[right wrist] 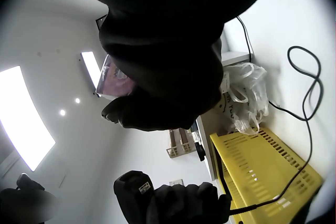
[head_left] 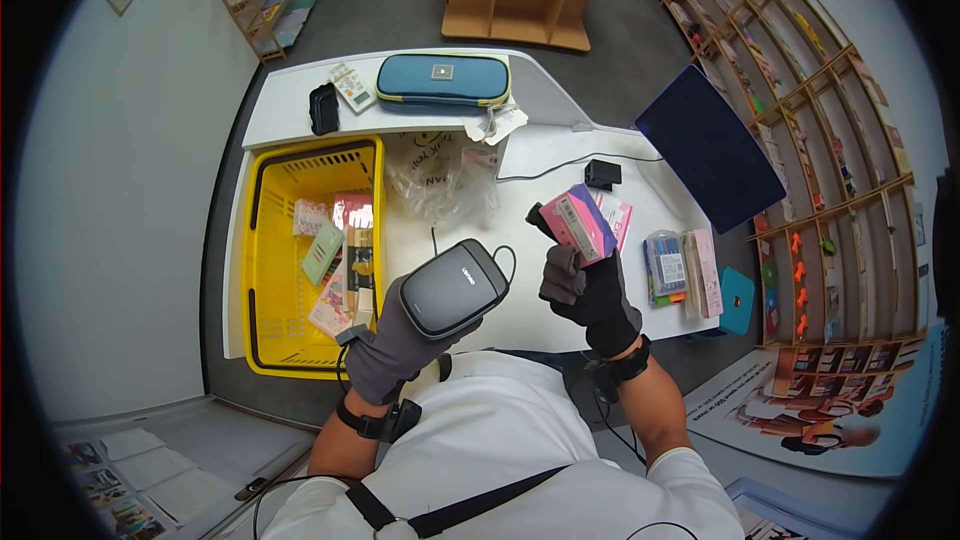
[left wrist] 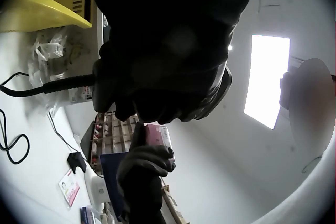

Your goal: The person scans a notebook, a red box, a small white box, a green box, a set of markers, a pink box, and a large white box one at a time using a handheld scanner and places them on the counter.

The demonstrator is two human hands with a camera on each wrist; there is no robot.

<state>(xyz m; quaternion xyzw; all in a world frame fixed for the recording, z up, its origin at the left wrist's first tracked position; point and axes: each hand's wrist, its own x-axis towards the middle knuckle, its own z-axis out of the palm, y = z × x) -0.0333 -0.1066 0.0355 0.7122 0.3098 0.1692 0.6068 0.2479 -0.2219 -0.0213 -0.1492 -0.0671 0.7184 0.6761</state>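
My gloved left hand (head_left: 385, 358) grips a dark grey barcode scanner (head_left: 455, 288), its cable (left wrist: 68, 83) hanging down toward the counter. Across from it, my gloved right hand (head_left: 595, 295) holds up a small pink and purple box (head_left: 578, 224), with a barcode label on the side facing the scanner. The scanner and the box are apart, a short gap between them. In the right wrist view the scanner's head (right wrist: 134, 190) shows beyond the right hand, whose dark glove hides most of the box.
A yellow basket (head_left: 262, 270) with several small packages stands at left, beside a clear plastic bag (head_left: 440, 185). A blue pencil case (head_left: 443, 80) lies on the raised ledge. Right are a pink-and-white card (head_left: 613, 212), pen packs (head_left: 664, 265), a long pink box (head_left: 705, 270) and a monitor (head_left: 710, 150).
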